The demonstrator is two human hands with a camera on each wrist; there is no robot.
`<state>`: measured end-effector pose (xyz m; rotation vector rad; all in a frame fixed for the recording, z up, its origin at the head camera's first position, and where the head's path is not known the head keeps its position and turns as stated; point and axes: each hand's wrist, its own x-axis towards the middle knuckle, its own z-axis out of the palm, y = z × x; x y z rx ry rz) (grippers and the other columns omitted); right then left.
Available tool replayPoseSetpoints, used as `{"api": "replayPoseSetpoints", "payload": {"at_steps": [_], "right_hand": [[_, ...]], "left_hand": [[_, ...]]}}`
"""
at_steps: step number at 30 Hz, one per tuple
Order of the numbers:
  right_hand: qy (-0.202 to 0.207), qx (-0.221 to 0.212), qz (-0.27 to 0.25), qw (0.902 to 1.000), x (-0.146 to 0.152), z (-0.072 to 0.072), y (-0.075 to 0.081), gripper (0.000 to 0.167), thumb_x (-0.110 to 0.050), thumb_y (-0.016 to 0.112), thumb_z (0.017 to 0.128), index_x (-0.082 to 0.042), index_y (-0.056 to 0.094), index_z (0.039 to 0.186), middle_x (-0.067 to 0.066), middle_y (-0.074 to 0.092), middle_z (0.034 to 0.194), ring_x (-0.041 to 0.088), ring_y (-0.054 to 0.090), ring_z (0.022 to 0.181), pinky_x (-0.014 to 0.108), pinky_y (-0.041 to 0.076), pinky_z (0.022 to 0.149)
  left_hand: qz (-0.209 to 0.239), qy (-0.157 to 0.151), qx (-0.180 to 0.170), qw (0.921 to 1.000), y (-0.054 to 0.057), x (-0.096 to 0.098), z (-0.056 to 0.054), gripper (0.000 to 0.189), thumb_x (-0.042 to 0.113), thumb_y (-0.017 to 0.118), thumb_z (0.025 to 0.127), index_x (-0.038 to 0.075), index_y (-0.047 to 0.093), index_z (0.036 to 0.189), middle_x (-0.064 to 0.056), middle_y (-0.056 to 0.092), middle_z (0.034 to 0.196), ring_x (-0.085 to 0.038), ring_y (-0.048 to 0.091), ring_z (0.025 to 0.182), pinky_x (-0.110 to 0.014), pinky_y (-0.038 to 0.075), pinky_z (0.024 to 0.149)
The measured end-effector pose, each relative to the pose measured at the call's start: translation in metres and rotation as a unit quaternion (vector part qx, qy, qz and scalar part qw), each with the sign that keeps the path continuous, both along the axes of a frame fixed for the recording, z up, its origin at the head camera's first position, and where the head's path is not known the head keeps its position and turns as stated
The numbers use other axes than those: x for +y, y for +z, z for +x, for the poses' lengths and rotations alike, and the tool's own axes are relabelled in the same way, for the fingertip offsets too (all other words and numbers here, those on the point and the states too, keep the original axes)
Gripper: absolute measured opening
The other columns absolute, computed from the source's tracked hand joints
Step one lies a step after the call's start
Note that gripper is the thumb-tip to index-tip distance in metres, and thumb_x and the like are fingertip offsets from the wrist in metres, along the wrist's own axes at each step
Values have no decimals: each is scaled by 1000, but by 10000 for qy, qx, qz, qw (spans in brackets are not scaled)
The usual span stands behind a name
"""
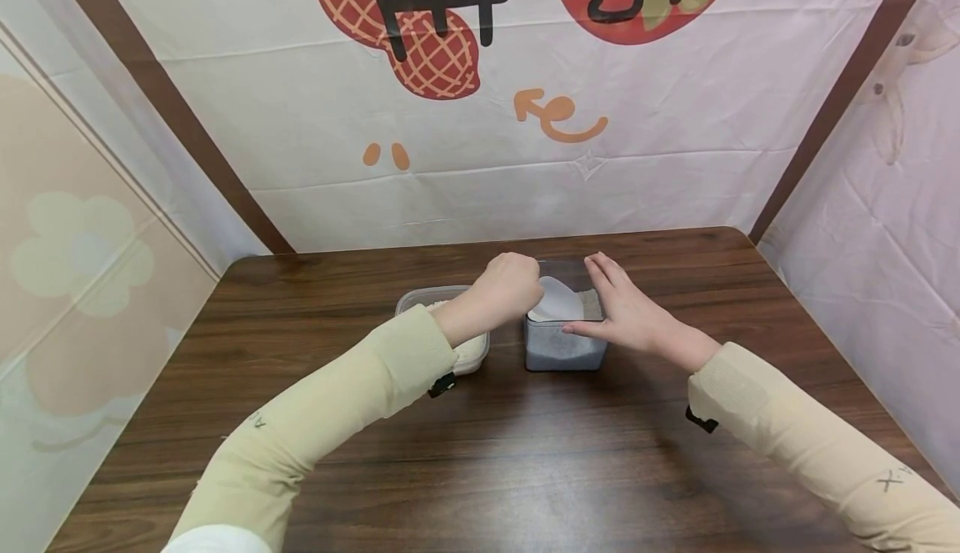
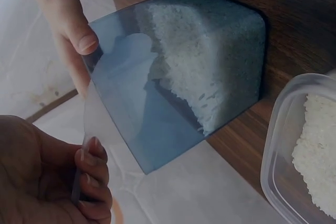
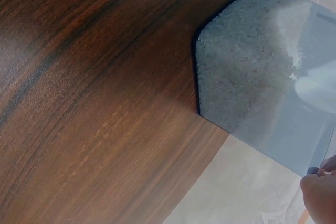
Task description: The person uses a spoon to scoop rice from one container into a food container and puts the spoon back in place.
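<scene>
My left hand (image 1: 504,288) pinches the handle of a pale translucent scoop (image 1: 558,299) between thumb and fingers. The scoop's bowl is inside a clear, blue-tinted box (image 1: 564,356), above the rice (image 2: 194,61) that slopes up one side of it. My right hand (image 1: 628,311) holds the box at its top, thumb at the near rim and fingers spread to the far rim. In the right wrist view only part of that hand (image 3: 321,195) shows, at the rim. Left of the box, partly behind my left forearm, sits a clear plastic tub (image 1: 411,298) with white grains (image 2: 320,150).
The dark wooden table (image 1: 480,470) extends around both containers, its back edge behind them. A printed white cloth (image 1: 480,194) hangs behind the table, with more cloth at both sides. Black wrist straps (image 1: 442,384) show under the sleeves.
</scene>
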<state>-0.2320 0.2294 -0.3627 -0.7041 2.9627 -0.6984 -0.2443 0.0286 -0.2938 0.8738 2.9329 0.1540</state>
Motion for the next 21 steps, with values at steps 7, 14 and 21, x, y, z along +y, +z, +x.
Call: {"api": "replayPoseSetpoints", "payload": {"at_steps": [7,14,21], "right_hand": [[12,49,16,10000,-1,0,0,107,-60,62,74,5,12,143,19,8,149,30,4,137,47,19,106],[33,73,11,10000,0,0,1,108,-62,61,74,5,12,143,17,7,149,29,4,138,46,20,105],[63,46,9,10000,0,0,1,108,-63,60,74,5,12,142,17,7,149,29,4,138,46,21,105]], "left_hand": [[-241,223,-49,9994,-6,8,2,33,7,49,85,14,39,55,2,34,52,-11,32,48,-22,28,42],[-515,232,111,9983,-11,12,6,37,9,48,88,14,38,53,1,31,51,-11,26,48,-22,25,40],[-663,238,242,9972,-12,15,8,31,12,48,88,13,47,57,-1,41,57,-13,36,53,-25,34,44]]}}
